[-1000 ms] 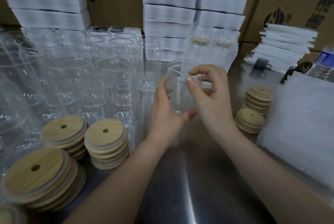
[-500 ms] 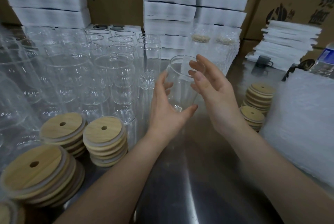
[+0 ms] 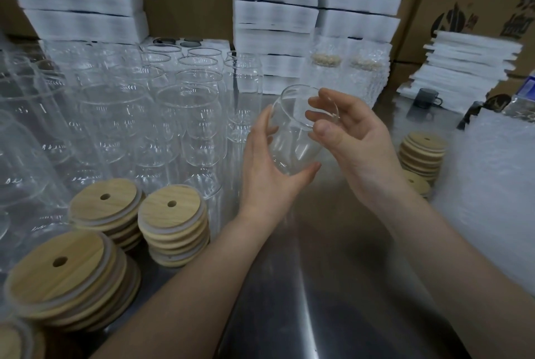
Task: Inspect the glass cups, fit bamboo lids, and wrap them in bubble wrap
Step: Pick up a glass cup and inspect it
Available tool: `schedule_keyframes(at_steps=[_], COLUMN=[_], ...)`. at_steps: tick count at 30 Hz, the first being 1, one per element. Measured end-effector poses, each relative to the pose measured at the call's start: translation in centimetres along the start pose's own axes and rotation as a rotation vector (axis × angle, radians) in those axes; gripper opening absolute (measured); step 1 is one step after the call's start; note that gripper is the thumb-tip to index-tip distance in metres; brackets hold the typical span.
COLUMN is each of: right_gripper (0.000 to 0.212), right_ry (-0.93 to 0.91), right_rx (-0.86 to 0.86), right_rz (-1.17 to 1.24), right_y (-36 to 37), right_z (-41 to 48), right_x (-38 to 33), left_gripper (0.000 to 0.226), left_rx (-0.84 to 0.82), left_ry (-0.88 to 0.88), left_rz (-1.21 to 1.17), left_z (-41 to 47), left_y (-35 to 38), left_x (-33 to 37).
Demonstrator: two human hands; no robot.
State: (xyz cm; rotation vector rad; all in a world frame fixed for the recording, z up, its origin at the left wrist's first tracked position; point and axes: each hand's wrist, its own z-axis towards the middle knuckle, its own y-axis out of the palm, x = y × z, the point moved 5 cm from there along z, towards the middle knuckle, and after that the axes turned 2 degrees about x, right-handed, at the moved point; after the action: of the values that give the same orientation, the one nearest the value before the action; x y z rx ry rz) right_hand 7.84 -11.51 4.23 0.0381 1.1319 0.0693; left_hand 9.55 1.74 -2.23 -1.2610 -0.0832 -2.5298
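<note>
Our left hand (image 3: pixel 269 167) still wraps the base of the glass cup (image 3: pixel 298 138), held above the steel table (image 3: pixel 333 286). The right hand (image 3: pixel 353 138) has dropped its pinch on the rim, opened, and now bends its fingers loosely at the mouth, which tips further right. We cannot tell whether they grip or only brush it. We judge inspection is under way, with no lid fitted yet. Bubble wrap sheets (image 3: pixel 492 185) lie right, crowded empty cups (image 3: pixel 185 115) stand left, and bamboo lid stacks (image 3: pixel 173 214) sit near-left. Those cups crowd any reach toward the lids.
</note>
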Motion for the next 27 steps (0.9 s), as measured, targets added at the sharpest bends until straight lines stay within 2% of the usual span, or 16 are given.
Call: schedule_keyframes(at_steps=[10, 22, 27], right_gripper=[0.057, 0.061, 0.051], right_ry=[-0.034, -0.046, 0.002], right_rx=[-0.006, 0.125, 0.170], right_rz=[-0.052, -0.125, -0.062], right_y=[0.5, 0.2, -0.1], right_z=[-0.3, -0.5, -0.5], right_x=[-0.6, -1.0, -0.9], left_gripper=[0.099, 0.088, 0.090], left_rx=[0.004, 0.017, 0.027], left_ry=[0.140, 0.323, 0.381], left_rz=[0.090, 0.165, 0.200], left_z=[0.2, -0.1, -0.1], left_y=[-0.3, -0.1, 0.1], left_x=[0.5, 1.4, 1.8])
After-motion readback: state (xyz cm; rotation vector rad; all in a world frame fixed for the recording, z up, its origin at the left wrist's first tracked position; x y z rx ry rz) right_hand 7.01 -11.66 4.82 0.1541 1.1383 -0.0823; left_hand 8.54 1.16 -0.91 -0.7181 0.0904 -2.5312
